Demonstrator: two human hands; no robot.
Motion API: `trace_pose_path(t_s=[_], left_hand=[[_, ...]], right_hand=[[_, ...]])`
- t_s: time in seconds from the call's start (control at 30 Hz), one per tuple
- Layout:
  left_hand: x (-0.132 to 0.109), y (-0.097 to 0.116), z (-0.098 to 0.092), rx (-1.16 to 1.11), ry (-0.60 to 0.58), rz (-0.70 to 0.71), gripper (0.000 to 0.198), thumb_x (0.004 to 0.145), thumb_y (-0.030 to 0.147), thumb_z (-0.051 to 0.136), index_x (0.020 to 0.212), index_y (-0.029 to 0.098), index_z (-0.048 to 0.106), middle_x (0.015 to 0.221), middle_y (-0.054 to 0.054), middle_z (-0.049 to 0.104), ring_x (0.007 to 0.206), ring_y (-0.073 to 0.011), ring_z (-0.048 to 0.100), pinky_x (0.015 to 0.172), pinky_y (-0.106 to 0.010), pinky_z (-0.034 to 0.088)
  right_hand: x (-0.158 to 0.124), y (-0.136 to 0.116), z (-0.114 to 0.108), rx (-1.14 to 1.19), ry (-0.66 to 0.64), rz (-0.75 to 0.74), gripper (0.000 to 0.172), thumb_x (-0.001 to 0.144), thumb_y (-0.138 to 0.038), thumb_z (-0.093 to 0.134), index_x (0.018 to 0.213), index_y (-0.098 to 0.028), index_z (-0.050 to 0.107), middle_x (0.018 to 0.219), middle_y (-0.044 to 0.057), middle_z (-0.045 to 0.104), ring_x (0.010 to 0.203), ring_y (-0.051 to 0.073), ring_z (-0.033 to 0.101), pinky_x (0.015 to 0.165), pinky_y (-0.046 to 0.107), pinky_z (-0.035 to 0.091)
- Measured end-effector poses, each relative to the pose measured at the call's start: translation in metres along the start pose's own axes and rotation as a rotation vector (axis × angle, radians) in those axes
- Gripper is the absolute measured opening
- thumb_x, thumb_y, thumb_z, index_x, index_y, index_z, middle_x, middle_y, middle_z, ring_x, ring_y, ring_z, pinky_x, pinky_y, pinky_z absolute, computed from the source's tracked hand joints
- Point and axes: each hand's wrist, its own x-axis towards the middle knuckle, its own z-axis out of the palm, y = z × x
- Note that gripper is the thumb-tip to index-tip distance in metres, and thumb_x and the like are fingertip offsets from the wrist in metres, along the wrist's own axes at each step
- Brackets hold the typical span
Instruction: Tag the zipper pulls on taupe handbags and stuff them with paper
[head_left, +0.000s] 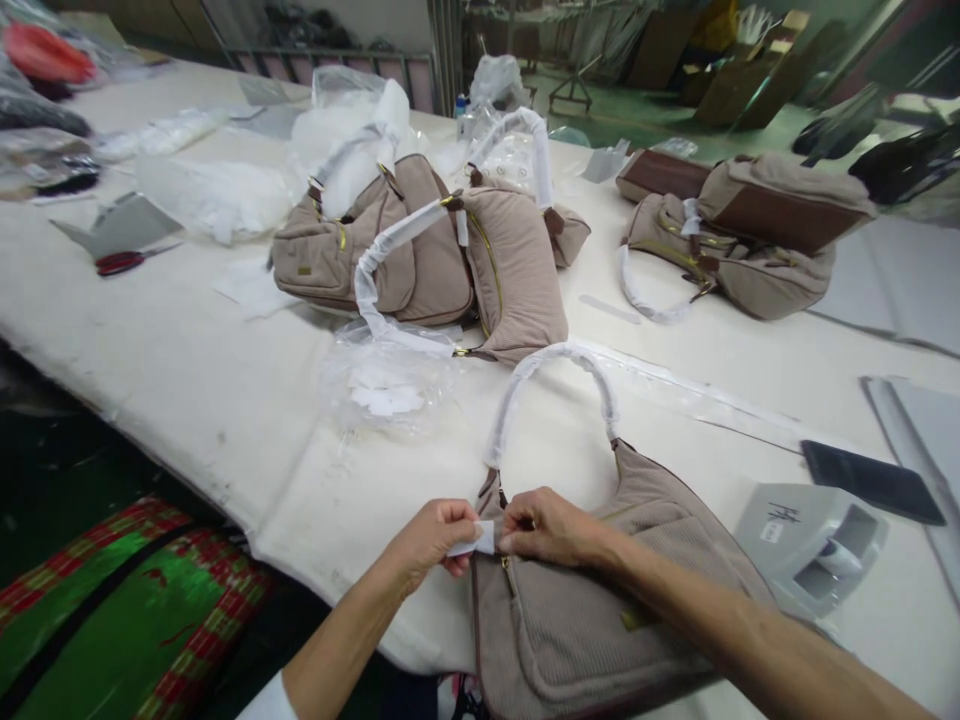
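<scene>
A beige corduroy handbag point(592, 610) lies at the near edge of the white table point(187, 360), its handle point(551, 385) wrapped in white foam. My left hand point(431, 535) and my right hand point(544, 525) meet at the bag's upper left corner, by the zipper end. Both pinch a small white paper strip point(478, 542) between fingers and thumbs. The zipper pull is hidden under my right fingers.
Several more beige bags point(427, 250) with wrapped handles are piled mid-table, others point(739, 235) at the right. Red-handled scissors point(127, 262) lie at the left. A black phone point(870, 480), a grey tape dispenser point(814, 540), plastic bags point(386, 385). A red-green mat point(112, 610) is on the floor.
</scene>
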Motion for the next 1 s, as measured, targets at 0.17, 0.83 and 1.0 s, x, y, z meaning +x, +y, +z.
trace_pose_path(t_s=[0.17,0.83,1.0], left_hand=[[-0.005,0.004,-0.004,0.111,-0.055,-0.008,0.018,0.061,0.030,0.064,0.068,0.014,0.060,0.056,0.001,0.060,0.047,-0.0100,0.054,0.043,-0.019,0.042],[-0.017,-0.004,0.017,-0.073,-0.011,-0.069,0.031,0.070,0.035,0.063,0.089,0.011,0.060,0.079,-0.008,0.066,0.056,-0.0114,0.062,0.046,-0.018,0.046],[-0.012,-0.002,0.017,-0.082,-0.004,-0.062,0.024,0.067,0.031,0.063,0.083,0.014,0.059,0.076,-0.005,0.066,0.055,-0.0116,0.060,0.043,-0.018,0.044]], right_hand=[[0.004,0.001,-0.005,0.046,-0.127,-0.041,0.019,0.072,-0.028,0.058,0.073,-0.012,0.068,0.067,-0.001,0.058,0.063,0.010,0.048,0.056,0.018,0.036],[0.003,0.010,-0.003,0.387,-0.130,0.028,0.022,0.070,-0.033,0.063,0.075,-0.011,0.061,0.060,-0.004,0.049,0.056,0.008,0.039,0.051,0.018,0.030],[0.008,0.010,-0.005,0.248,-0.160,-0.046,0.019,0.073,-0.032,0.060,0.075,-0.012,0.061,0.061,-0.004,0.048,0.056,0.007,0.039,0.050,0.017,0.030]])
